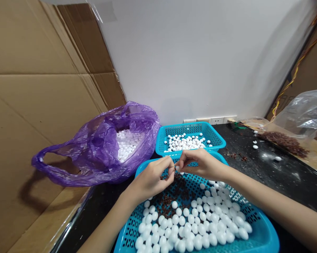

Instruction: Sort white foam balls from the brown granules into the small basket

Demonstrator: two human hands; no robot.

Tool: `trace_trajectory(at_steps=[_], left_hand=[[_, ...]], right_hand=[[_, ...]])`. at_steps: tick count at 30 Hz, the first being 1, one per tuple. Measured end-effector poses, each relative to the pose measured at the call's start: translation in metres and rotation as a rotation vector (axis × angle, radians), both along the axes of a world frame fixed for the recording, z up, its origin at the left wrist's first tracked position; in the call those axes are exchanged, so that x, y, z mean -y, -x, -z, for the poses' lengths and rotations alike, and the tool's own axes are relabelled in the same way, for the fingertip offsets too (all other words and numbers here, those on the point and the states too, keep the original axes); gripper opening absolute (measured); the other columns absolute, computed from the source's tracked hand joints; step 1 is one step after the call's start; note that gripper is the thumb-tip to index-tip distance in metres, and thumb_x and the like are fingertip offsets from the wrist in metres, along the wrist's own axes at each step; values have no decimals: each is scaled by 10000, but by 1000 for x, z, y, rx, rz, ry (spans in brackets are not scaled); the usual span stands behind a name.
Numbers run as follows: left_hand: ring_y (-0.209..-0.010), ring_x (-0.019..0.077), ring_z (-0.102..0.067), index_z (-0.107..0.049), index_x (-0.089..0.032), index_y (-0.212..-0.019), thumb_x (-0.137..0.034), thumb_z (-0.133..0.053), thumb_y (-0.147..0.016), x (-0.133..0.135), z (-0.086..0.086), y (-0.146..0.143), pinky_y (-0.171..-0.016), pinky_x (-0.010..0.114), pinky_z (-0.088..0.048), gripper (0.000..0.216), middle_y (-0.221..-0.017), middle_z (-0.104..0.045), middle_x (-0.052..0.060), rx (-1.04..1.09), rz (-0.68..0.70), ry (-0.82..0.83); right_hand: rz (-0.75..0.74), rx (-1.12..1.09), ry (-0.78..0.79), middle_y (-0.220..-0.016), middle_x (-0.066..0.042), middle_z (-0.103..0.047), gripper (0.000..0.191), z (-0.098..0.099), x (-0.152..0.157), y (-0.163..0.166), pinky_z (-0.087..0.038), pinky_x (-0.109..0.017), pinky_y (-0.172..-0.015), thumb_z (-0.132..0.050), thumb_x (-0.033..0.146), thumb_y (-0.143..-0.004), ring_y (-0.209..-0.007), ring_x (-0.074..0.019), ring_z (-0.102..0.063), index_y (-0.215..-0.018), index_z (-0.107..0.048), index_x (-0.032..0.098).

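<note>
One white ball (177, 168) is mid-handling, pinched by the right hand (197, 163); the left hand (154, 175) pinches too, contents unclear. Many loose balls (195, 226) lie untouched below them.

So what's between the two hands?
A small white ball, held by the right hand close to the left hand, in the head view.

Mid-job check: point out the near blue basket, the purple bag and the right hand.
Near blue basket (270, 234): head view, on its right rim.
Purple bag (97, 142): head view, on its crumpled plastic side.
Right hand (200, 163): head view, middle of the hand.
</note>
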State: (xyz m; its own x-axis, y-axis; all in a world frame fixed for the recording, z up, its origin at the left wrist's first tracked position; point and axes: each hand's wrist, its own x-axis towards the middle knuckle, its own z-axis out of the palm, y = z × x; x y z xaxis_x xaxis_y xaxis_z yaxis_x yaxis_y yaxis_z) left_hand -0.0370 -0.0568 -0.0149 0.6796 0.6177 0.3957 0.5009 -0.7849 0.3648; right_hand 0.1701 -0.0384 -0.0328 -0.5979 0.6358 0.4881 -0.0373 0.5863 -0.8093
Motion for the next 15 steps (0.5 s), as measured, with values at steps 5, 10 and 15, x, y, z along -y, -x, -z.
trace_trajectory(at_steps=[5, 10, 15], left_hand=[[-684, 99, -524, -379, -195, -718, -90, -459, -809, 0, 1, 0, -641, 224, -433, 161, -733, -508, -29, -3, -17, 6], [-678, 95, -527, -382, -196, -714, -96, -455, -813, 0, 2, 0, -641, 222, -438, 158, -726, -506, -32, 12, -17, -10], [-675, 95, -533, -395, -195, -717, -95, -458, -806, 1, 0, -1, -640, 220, -444, 148, -723, -510, -31, 13, -14, -12]], right_hand=[[36, 21, 33, -788, -28, -687, 31, 0, 0, 0, -546, -308, -695, -647, 188, -827, -741, -173, -661, -797, -645, 179], [35, 18, 68, -802, -26, -688, 18, -1, 0, -1, -544, -318, -711, -656, 170, -812, -755, -176, -657, -806, -663, 185], [26, 17, 103, -806, -33, -684, 46, -1, 1, -1, -542, -334, -718, -657, 224, -824, -762, -181, -651, -807, -665, 182]])
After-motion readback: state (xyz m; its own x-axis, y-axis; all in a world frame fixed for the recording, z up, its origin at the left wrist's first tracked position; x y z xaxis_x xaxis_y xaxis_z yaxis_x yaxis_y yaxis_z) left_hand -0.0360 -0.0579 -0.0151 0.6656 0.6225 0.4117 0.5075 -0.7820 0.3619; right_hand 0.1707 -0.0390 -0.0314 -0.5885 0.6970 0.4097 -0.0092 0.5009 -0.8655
